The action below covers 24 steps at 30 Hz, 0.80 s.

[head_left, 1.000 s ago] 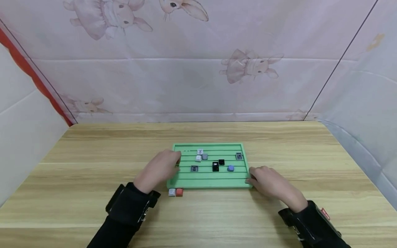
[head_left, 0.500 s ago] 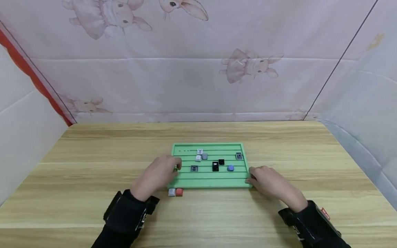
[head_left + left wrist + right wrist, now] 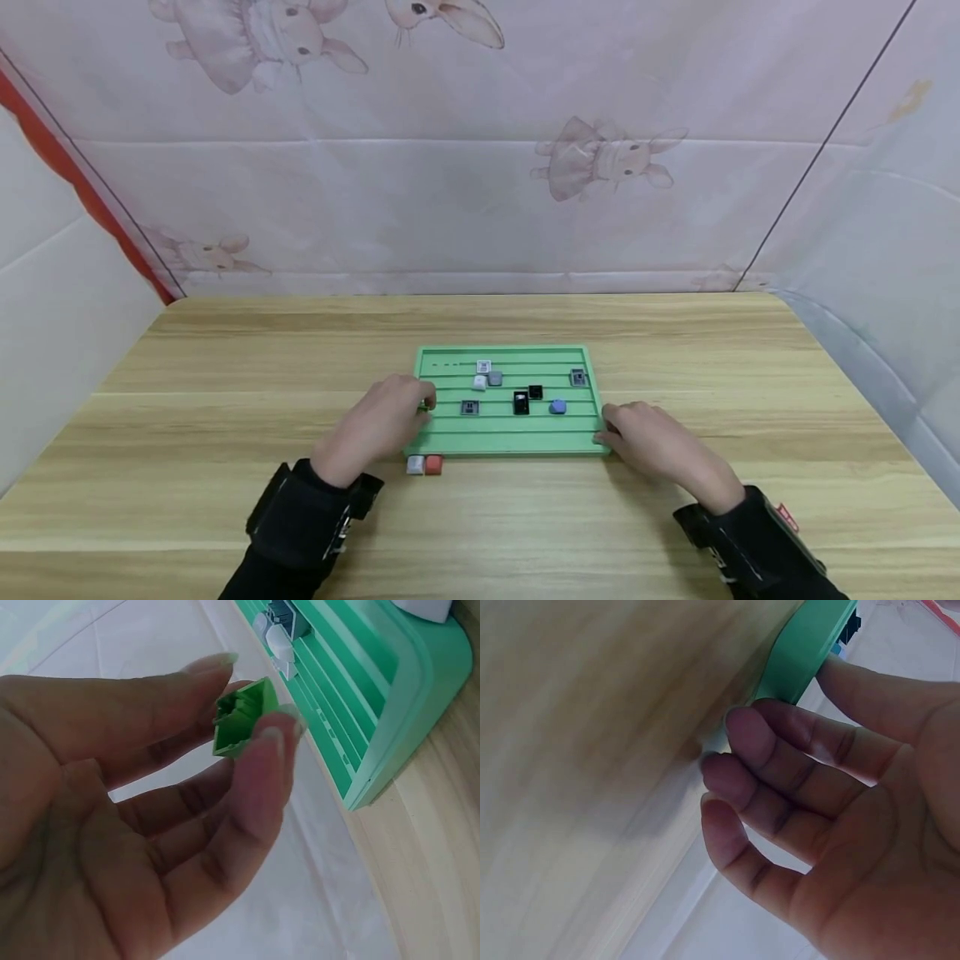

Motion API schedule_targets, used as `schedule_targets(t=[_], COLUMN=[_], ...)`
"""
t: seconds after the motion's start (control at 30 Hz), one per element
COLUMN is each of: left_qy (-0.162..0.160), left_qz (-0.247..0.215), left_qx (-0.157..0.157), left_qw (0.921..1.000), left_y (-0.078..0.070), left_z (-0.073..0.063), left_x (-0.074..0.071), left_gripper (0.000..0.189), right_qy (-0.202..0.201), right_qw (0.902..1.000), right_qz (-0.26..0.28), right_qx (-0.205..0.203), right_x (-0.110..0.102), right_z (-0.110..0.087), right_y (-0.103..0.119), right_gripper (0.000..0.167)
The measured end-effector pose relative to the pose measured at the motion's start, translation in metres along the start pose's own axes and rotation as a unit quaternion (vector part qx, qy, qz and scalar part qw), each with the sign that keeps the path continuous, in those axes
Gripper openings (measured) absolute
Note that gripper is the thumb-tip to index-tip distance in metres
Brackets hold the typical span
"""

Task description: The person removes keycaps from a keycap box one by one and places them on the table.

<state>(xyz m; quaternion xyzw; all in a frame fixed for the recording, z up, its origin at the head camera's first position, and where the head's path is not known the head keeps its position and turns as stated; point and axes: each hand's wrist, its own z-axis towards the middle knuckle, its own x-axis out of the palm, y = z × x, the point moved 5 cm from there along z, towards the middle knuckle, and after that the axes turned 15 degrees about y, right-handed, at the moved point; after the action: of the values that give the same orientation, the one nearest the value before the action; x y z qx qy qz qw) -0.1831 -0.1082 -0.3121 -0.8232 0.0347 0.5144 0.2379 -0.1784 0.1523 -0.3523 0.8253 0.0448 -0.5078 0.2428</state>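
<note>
In the left wrist view a small green keycap (image 3: 238, 726), its hollow underside showing, is pinched between the thumb and fingers of my left hand (image 3: 381, 423). That hand is over the left side of a light green ridged tray (image 3: 510, 442). My right hand (image 3: 660, 442) grips the tray's front right edge between thumb and index finger, the other fingers curled loosely beside it. On the tray lie several keycaps, among them a black one (image 3: 521, 403), a blue one (image 3: 557, 407), a white one (image 3: 480, 382) and a grey one (image 3: 469, 407).
A white keycap (image 3: 416, 465) and a red keycap (image 3: 433, 465) stand side by side on the wooden table (image 3: 525, 533), against the tray's front left edge. A rabbit-printed cloth (image 3: 450, 208) hangs behind the table.
My left hand has shifted slightly down and left from the tray's upper left, its fingers turned so that the green keycap shows. My right hand and the tray have stayed put.
</note>
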Motion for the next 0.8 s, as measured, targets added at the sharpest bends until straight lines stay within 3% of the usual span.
schedule_targets(t=[0.3, 0.8], left_qy=[0.001, 0.001], left_qz=[0.004, 0.018], left_qx=[0.008, 0.029], left_qw=[1.0, 0.9994], left_y=[-0.003, -0.013], left_z=[-0.006, -0.013], left_x=[-0.002, 0.001], left_gripper=[0.015, 0.009], right_qy=[-0.005, 0.001], right_qw=[1.0, 1.0], right_qz=[-0.003, -0.003], right_qx=[-0.005, -0.005], right_x=[-0.001, 0.0], right_z=[0.0, -0.001], right_y=[0.0, 0.001], right_gripper=[0.019, 0.016])
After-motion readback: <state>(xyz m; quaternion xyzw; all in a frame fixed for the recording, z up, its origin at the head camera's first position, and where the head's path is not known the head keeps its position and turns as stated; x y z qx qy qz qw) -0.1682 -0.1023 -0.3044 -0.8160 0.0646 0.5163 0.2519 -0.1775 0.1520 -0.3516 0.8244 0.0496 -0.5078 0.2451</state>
